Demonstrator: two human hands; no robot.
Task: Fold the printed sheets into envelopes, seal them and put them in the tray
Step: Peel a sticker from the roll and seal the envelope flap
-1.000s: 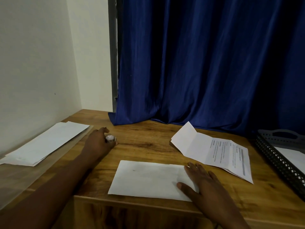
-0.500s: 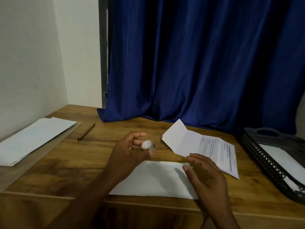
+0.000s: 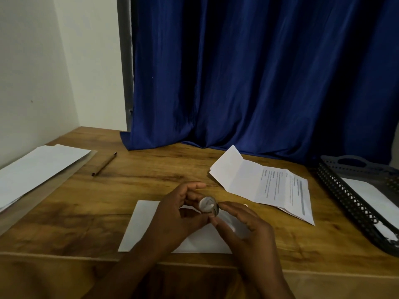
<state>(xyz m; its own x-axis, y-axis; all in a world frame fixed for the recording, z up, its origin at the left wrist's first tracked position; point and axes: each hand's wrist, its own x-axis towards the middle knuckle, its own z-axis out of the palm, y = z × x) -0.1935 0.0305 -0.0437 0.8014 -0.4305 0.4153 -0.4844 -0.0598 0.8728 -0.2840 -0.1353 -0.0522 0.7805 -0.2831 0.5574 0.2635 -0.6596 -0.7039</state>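
Observation:
A white envelope (image 3: 140,229) lies flat near the desk's front edge, partly under my hands. Above it my left hand (image 3: 174,214) grips a small white glue stick (image 3: 207,205), its round end towards the camera. The fingertips of my right hand (image 3: 244,225) pinch the same stick from the right. A printed sheet (image 3: 265,184), creased in thirds and half unfolded, lies at right behind my hands. A dark mesh tray (image 3: 349,199) at the far right holds a white envelope (image 3: 371,195).
A pile of white sheets (image 3: 41,167) lies on the left side of the wooden desk (image 3: 151,169). A pencil (image 3: 104,164) rests beside it. A blue curtain (image 3: 259,83) hangs behind the desk and a pale wall stands at left.
My left hand brought the glue stick from the left of the desk to above the envelope. My right hand lifted off the envelope and met the stick.

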